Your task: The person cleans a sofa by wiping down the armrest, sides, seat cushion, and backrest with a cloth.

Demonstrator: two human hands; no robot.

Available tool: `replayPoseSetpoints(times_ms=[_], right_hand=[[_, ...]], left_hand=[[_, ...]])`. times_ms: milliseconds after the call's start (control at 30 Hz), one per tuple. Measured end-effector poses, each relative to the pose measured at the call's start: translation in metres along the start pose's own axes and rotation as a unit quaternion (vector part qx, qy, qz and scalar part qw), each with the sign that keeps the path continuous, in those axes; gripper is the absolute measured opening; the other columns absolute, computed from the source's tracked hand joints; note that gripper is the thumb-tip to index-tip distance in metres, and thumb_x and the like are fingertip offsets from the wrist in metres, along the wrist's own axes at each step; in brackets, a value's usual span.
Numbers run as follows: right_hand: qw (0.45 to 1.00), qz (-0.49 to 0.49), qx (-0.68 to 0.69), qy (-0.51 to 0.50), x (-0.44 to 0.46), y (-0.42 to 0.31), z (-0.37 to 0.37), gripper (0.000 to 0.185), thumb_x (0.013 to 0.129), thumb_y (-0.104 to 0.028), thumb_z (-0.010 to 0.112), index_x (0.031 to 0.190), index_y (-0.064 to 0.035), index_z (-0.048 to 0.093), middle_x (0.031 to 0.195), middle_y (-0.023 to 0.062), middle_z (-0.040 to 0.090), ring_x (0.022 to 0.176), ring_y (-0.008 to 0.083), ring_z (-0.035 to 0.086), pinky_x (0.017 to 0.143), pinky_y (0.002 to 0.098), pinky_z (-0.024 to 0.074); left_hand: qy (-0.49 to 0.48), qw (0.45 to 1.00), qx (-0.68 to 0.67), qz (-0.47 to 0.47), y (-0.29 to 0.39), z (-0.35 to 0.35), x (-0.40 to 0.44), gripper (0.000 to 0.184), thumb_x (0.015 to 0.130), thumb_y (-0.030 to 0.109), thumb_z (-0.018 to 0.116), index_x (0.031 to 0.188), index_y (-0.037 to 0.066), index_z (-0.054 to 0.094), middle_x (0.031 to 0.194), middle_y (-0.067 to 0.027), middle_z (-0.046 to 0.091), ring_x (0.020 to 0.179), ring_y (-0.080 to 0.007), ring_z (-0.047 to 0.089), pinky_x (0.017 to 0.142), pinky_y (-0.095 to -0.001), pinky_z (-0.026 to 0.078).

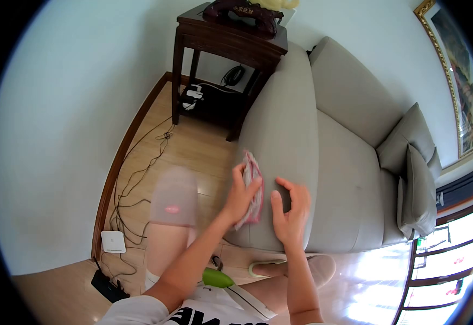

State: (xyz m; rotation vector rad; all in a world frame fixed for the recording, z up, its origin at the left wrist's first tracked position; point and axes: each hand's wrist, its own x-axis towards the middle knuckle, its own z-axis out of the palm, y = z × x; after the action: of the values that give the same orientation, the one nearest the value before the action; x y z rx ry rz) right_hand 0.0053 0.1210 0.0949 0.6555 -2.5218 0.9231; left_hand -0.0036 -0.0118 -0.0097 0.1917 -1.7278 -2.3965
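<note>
My left hand is closed on a folded grey-white cloth with pink edging. It holds the cloth beside the rounded arm of a grey sofa; whether the two touch I cannot tell. My right hand is over the front of that armrest, to the right of the cloth. Its thumb and index finger are apart, with nothing between them, and its other fingers curl in.
A dark wooden side table stands beyond the armrest, bearing a carved ornament. Loose cables, a white box and a black device lie along the left wall. Cushions rest at the sofa's right end.
</note>
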Motion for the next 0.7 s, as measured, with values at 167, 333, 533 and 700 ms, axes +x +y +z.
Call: replayPoseSetpoints(times_ms=[167, 333, 533, 700], right_hand=[[1.000, -0.008, -0.025, -0.002, 0.000, 0.000, 0.001, 0.028, 0.091, -0.019, 0.068, 0.115, -0.0045, 0.068, 0.108, 0.0125, 0.069, 0.105, 0.0327, 0.060, 0.098, 0.0448, 0.0409], [0.999, -0.021, -0.031, 0.032, -0.002, 0.001, 0.003, 0.027, 0.091, -0.017, 0.068, 0.115, -0.0037, 0.067, 0.116, 0.0132, 0.069, 0.108, 0.0334, 0.061, 0.098, 0.0447, 0.0429], [0.999, -0.035, -0.040, 0.012, 0.003, 0.000, 0.002, 0.025, 0.092, -0.012, 0.067, 0.115, -0.0015, 0.067, 0.125, 0.0167, 0.066, 0.115, 0.0367, 0.059, 0.104, 0.0459, 0.0421], [0.995, -0.060, -0.078, -0.015, 0.049, 0.014, 0.005, 0.027, 0.094, -0.017, 0.065, 0.117, -0.0037, 0.068, 0.133, 0.0174, 0.062, 0.122, 0.0391, 0.055, 0.105, 0.0487, 0.0413]], left_hand=[[0.006, 0.995, -0.083, 0.060, -0.025, 0.002, 0.089, 0.087, 0.101, 0.038, 0.057, 0.162, 0.002, 0.006, 0.165, -0.0255, 0.020, 0.155, -0.0343, 0.017, 0.124, -0.0397, 0.016], [-0.060, 0.994, -0.045, 0.079, -0.031, -0.009, 0.071, 0.078, 0.100, 0.033, 0.057, 0.162, 0.003, 0.019, 0.170, -0.0177, 0.014, 0.158, -0.0310, 0.009, 0.126, -0.0421, 0.008], [-0.082, 0.978, 0.112, 0.155, -0.009, -0.017, -0.064, 0.077, 0.099, 0.033, 0.056, 0.162, 0.005, 0.022, 0.169, -0.0221, 0.012, 0.158, -0.0359, 0.006, 0.126, -0.0472, 0.005], [-0.084, 0.972, 0.136, 0.174, 0.009, -0.014, -0.053, 0.076, 0.098, 0.032, 0.058, 0.161, 0.005, 0.026, 0.168, -0.0238, 0.013, 0.157, -0.0386, 0.010, 0.125, -0.0488, 0.009]])
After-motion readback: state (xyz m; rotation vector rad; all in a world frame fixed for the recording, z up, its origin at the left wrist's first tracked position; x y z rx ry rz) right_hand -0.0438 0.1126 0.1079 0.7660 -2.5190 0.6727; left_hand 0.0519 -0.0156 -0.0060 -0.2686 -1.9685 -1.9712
